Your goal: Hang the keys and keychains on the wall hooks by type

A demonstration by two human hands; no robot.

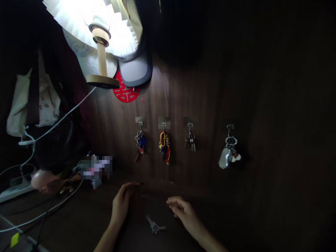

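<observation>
A small bunch of silvery keys (pixel 154 226) lies on the dark tabletop between my two hands. To its upper left, my left hand (pixel 122 201) reaches forward with bent fingers over a dim brownish thing (pixel 139 195); shadow hides what that is. My right hand (pixel 183 211) is raised on the other side, fingers loosely curved and apart, holding nothing. On the wood panel ahead hang several hooks: one with keys and a blue tag (pixel 142 141), one with keys on a braided colourful cord (pixel 165 145), one with plain keys (pixel 190 141), and one with a silvery pendant (pixel 226 157).
A lit lamp (pixel 102 59) with a pleated shade is at upper left, before a grey cap (pixel 135 68) and a red cut-out (pixel 126 91). Cloth bags (pixel 19 105), white cables (pixel 64 110), a power strip (pixel 17 190) and a pinkish ball (pixel 43 179) crowd the left.
</observation>
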